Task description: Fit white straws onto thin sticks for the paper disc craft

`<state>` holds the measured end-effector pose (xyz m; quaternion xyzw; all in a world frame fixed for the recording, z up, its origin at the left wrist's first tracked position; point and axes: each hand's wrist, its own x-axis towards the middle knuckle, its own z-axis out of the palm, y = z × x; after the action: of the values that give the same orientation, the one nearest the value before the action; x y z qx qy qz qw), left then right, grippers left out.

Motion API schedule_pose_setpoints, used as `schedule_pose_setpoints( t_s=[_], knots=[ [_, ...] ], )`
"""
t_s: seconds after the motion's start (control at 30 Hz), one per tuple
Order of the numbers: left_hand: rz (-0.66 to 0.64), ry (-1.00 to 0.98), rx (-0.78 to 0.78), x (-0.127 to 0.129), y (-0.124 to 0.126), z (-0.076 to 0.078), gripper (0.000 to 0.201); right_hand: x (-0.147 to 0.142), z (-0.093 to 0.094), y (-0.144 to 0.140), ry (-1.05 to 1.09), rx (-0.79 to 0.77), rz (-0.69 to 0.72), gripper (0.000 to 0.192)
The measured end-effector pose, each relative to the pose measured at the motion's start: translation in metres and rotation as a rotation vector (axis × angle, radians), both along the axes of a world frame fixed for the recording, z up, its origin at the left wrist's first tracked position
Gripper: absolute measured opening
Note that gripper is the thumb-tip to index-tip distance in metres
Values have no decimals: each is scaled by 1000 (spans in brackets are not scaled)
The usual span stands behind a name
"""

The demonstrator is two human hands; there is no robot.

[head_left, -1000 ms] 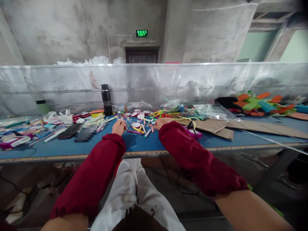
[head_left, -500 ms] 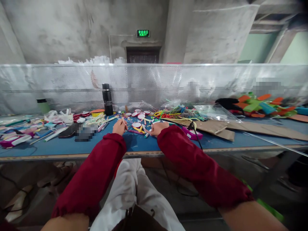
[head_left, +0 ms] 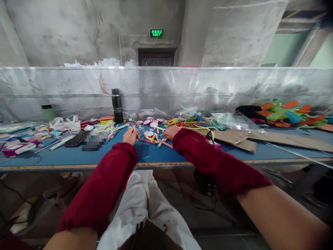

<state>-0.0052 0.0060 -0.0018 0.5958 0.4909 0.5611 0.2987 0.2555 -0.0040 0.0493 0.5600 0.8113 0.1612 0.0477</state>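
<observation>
Right hand farther forward, perhaps at pale strip

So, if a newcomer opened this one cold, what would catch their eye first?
Probably the dark red sleeves, angling up from below toward the left hand and right hand at the blue tabletop. Next might be the lit green exit sign, high in the picture above a dark doorway. Off to the right, a bright orange and green heap stands out.
</observation>
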Motion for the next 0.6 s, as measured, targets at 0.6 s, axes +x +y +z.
schedule_pose_setpoints(
  t_s=[0.6],
  knots=[
    [-303,-38,-149,5,-10,5,12,-105,-8,1,1961,97,431,20]
  ],
)
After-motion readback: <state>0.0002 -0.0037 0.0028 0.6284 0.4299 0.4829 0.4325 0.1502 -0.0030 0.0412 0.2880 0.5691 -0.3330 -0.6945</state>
